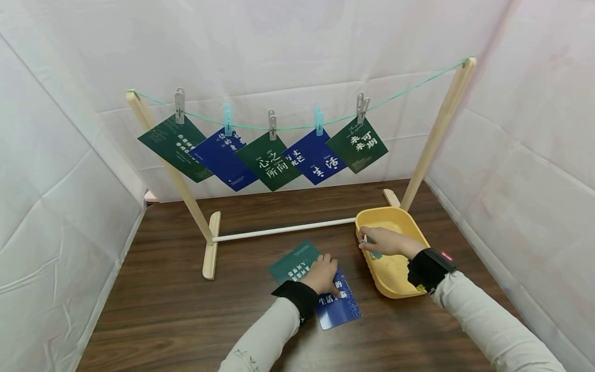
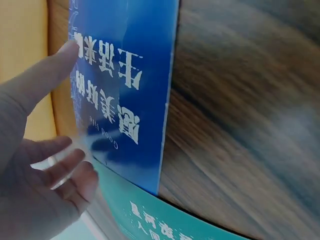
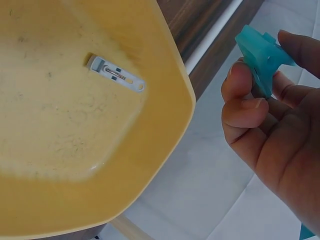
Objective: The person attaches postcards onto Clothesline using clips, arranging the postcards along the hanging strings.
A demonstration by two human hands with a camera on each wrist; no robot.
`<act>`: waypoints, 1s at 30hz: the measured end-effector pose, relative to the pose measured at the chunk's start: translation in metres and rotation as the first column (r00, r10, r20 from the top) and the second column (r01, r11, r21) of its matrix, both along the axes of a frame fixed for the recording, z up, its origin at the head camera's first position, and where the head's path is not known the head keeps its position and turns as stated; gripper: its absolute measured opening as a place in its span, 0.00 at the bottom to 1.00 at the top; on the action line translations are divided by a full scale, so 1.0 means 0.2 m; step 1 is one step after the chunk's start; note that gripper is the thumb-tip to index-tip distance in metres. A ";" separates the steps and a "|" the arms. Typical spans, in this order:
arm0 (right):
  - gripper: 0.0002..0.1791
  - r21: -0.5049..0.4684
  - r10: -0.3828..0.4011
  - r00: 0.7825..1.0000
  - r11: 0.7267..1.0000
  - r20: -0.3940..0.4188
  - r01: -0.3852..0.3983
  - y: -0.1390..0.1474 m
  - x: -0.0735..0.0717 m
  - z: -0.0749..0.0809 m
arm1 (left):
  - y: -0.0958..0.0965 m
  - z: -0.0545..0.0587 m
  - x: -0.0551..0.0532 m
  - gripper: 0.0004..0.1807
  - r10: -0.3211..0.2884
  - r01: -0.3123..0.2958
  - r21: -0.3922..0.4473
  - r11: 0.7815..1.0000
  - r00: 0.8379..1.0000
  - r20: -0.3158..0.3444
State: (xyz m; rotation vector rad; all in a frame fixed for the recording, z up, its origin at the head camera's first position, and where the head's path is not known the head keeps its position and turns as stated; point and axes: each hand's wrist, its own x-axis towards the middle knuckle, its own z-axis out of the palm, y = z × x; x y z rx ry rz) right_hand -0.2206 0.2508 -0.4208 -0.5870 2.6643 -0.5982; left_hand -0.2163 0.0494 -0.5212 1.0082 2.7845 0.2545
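Note:
My right hand (image 1: 388,241) is over the left side of a yellow plastic basin (image 1: 392,279), pinching a turquoise clothespin (image 3: 260,55) between thumb and fingers. A grey clothespin (image 3: 125,79) lies on the basin's floor in the right wrist view. On the table, a blue card (image 1: 339,312) with white lettering overlaps a green card (image 1: 293,261). My left hand (image 1: 322,275) is over both cards, hiding part of each. In the left wrist view its fingers are loosely bent, thumb apart, with nothing gripped.
Behind the hands stands a wooden frame (image 1: 437,134) with a green string (image 1: 413,88). Several green and blue cards hang from it by grey and turquoise clothespins, including a middle green card (image 1: 267,155). A white rod (image 1: 283,229) joins the frame's feet. White cloth (image 1: 297,46) surrounds the wooden table (image 1: 162,310).

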 end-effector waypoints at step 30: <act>0.17 -0.032 -0.121 0.972 0.993 -0.200 0.117 0.09 -0.02 0.11 | -0.03 0.27 -0.11 0.24 0.001 -0.054 0.190 0.980 0.964 0.266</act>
